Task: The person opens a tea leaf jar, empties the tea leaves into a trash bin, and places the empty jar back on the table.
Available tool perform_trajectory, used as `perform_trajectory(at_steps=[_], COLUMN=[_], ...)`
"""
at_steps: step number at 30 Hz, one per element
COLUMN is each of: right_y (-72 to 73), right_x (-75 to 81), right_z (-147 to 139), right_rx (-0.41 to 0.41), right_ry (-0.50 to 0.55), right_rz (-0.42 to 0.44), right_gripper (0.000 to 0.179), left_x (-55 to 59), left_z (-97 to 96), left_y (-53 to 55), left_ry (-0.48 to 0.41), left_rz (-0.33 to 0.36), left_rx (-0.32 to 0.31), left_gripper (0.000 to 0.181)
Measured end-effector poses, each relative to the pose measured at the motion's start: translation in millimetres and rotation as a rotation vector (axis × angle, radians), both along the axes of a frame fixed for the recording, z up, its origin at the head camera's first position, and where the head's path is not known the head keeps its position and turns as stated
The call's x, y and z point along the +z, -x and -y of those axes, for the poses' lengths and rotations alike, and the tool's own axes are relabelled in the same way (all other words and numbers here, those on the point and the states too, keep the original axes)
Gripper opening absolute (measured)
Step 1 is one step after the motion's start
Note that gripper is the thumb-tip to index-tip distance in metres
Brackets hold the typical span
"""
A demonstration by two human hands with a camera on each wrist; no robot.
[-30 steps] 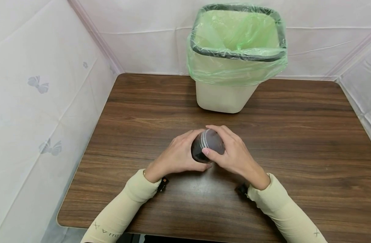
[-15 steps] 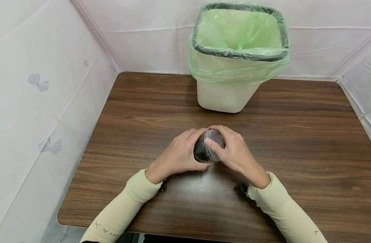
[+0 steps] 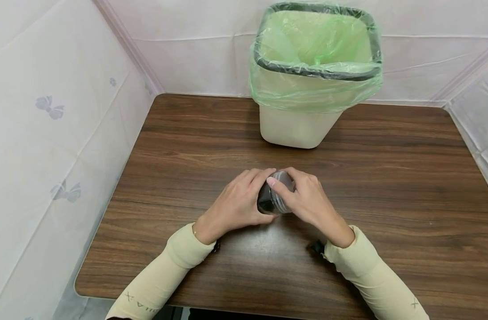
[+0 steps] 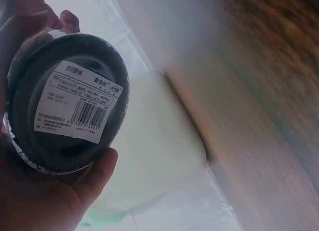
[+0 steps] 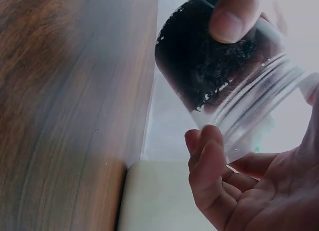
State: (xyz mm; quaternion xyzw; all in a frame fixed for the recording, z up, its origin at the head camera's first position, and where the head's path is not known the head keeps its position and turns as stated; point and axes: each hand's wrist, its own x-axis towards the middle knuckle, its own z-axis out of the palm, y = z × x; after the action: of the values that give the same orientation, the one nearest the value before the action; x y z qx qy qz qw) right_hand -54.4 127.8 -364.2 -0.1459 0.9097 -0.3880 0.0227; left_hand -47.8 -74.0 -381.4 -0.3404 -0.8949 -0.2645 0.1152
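Note:
A clear jar (image 3: 265,198) with dark contents is tilted to the right above the table, between both hands. My left hand (image 3: 238,202) grips it round its body. My right hand (image 3: 311,200) holds the clear ridged lid end (image 3: 281,205), its thumb lying across the top. In the left wrist view the jar's round base bears a white barcode label (image 4: 75,102). The right wrist view shows dark, loose-looking matter (image 5: 199,66) inside the jar, with the ridged lid (image 5: 259,99) towards my right palm. Whether the lid is loose I cannot tell.
A pale bin (image 3: 294,126) lined with a green plastic bag (image 3: 312,95) stands at the back of the brown wooden table (image 3: 188,138). White sheeting (image 3: 196,62) encloses the back and sides. Dark wrist devices (image 3: 318,248) sit under the cuffs.
The jar has shifted slightly right, and its lid end tips further to the right. My right thumb has moved up across the lid. My left hand has followed slightly right.

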Motion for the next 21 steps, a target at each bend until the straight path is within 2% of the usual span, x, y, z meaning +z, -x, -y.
perform_trajectory(at_steps=[8, 21], right_y=[1.7, -1.4], right_x=[0.0, 0.0], right_z=[-0.7, -3.2], right_rx=[-0.012, -0.02], right_ry=[-0.009, 0.066], right_rz=[0.044, 0.046], right_gripper=[0.051, 0.05], left_x=[-2.6, -3.1], left_z=[-0.6, 0.8], left_y=[0.4, 2.1], left_ry=[0.019, 0.008], left_rz=[-0.043, -0.007], left_rx=[0.004, 0.007], left_gripper=[0.093, 0.093])
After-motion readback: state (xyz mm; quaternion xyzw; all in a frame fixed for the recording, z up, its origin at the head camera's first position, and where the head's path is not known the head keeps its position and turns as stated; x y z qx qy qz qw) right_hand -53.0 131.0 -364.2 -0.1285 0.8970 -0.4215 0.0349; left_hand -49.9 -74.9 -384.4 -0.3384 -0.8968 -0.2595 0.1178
